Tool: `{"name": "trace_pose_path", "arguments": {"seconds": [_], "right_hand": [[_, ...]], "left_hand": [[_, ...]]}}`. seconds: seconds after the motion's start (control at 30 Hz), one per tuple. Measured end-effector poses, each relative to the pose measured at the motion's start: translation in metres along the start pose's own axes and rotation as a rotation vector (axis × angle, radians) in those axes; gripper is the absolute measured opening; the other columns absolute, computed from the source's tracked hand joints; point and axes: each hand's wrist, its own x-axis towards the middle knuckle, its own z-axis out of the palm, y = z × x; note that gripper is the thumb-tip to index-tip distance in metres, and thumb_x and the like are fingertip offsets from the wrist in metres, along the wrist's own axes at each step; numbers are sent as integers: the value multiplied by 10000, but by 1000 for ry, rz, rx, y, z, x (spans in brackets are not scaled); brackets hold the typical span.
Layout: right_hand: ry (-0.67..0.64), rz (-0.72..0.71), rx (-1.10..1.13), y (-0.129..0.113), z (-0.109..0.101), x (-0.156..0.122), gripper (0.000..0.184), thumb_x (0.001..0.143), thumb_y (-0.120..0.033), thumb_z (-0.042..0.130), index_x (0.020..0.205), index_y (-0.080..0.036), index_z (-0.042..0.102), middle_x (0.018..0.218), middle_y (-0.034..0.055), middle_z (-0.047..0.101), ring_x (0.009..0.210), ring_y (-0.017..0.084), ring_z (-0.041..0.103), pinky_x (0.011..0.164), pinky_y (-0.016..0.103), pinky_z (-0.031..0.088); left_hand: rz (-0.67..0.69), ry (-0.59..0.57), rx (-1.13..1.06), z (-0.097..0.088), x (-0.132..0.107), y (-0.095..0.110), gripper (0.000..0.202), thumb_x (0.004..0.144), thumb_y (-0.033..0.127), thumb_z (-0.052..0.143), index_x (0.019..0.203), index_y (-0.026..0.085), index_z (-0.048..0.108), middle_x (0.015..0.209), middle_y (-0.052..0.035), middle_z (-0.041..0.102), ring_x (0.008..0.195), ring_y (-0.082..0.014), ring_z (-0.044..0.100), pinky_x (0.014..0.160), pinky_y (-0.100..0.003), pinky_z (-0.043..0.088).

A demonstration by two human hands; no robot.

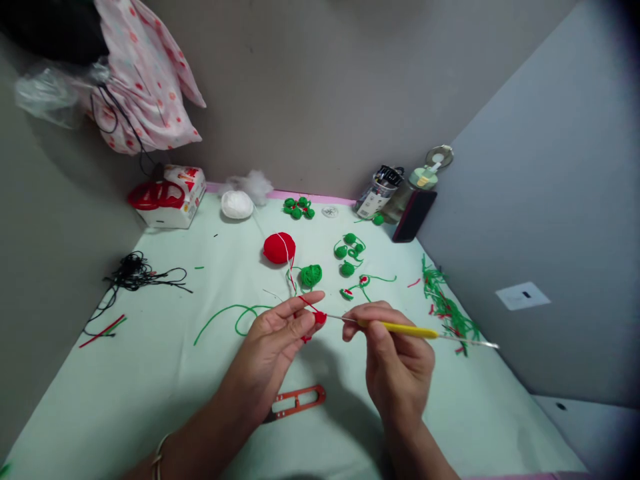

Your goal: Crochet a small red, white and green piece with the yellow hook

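My left hand (280, 337) pinches a small red crochet piece (320, 318) between thumb and fingers, with red yarn (291, 277) running over the index finger back to a red yarn ball (279, 247). My right hand (395, 353) is closed on a yellow-handled crochet hook (405, 329), whose metal tip meets the red piece. The hook's other metal end sticks out to the right. Both hands hover above the pale green mat (150, 373).
Orange thread snips (299, 401) lie under my hands. Green crochet pieces (349, 253), a green ball (311, 275), a green strand (225, 319) and green yarn scraps (447, 310) lie around. Black cord (133, 273), a box (173, 197), white yarn (237, 205), a can (377, 193) and a phone (414, 215) sit farther back.
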Motion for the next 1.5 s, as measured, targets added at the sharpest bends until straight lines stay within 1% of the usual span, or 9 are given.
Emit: {"name": "trace_pose_path", "arguments": {"seconds": [0.17, 0.27, 0.4, 0.7, 0.8, 0.93, 1.2, 1.4, 1.5], "right_hand": [[-13, 87, 62, -1, 5, 2, 171, 1015, -259, 637, 982, -249, 805, 834, 27, 720, 619, 140, 665, 560, 283, 566], [-110, -175, -329, 2, 7, -7, 254, 997, -142, 631, 1114, -291, 800, 952, 52, 751, 798, 184, 720, 665, 314, 608], [-132, -449, -630, 7, 4, -16, 414, 948, -45, 651, 1249, -306, 766, 1112, 82, 753, 962, 221, 731, 756, 346, 625], [-15, 13, -34, 2, 2, 8, 218, 1032, -210, 567, 979, -241, 776, 805, 27, 695, 631, 146, 629, 554, 286, 550], [-143, -180, -354, 2, 6, -2, 251, 1001, -125, 600, 1085, -270, 788, 941, 63, 765, 828, 199, 719, 705, 345, 607], [-118, -396, -554, 3, 8, -10, 377, 965, -64, 632, 1210, -311, 776, 1143, 93, 799, 999, 250, 752, 803, 407, 625], [-68, 85, -43, 4, 1, 2, 203, 1058, -232, 551, 1038, -234, 752, 901, 45, 799, 732, 167, 734, 702, 323, 642], [-260, -382, -514, 0, 0, -8, 358, 1009, -89, 563, 1294, -261, 694, 1088, 77, 804, 920, 210, 762, 759, 349, 645], [-312, -591, -749, 5, 1, -9, 445, 972, -71, 621, 1350, -294, 694, 1113, 78, 794, 976, 225, 765, 788, 347, 654]], "left_hand": [[151, 30, 205, 0, -3, -5, 369, 789, 305, 900, 1152, 319, 836, 813, 31, 698, 864, -145, 604, 962, -314, 425], [201, 38, 256, 3, -7, -11, 486, 802, 292, 899, 1271, 332, 780, 822, 39, 697, 923, -158, 615, 1020, -329, 403], [-15, -69, 20, 5, -6, -13, 466, 781, 316, 913, 1227, 246, 799, 825, 1, 701, 947, -181, 646, 984, -334, 454], [120, 43, 134, -4, 0, -6, 350, 792, 272, 889, 1138, 278, 839, 828, 18, 681, 890, -160, 593, 988, -325, 412], [215, 51, 265, -2, -3, -12, 466, 804, 259, 886, 1257, 305, 787, 836, 28, 688, 950, -179, 604, 1037, -342, 385], [43, -47, 103, 1, -4, -14, 515, 790, 305, 892, 1285, 244, 766, 863, -5, 718, 967, -210, 643, 1035, -378, 415], [47, -16, 142, -4, -2, -2, 329, 814, 329, 866, 1132, 251, 841, 812, -18, 727, 944, -214, 640, 1035, -384, 398], [285, 124, 323, -8, -2, -6, 304, 788, 290, 902, 1088, 282, 850, 808, 19, 706, 845, -158, 613, 901, -301, 451], [186, 54, 189, -6, -1, -6, 447, 772, 276, 916, 1205, 271, 808, 777, 28, 699, 789, -139, 617, 865, -290, 476]]}}
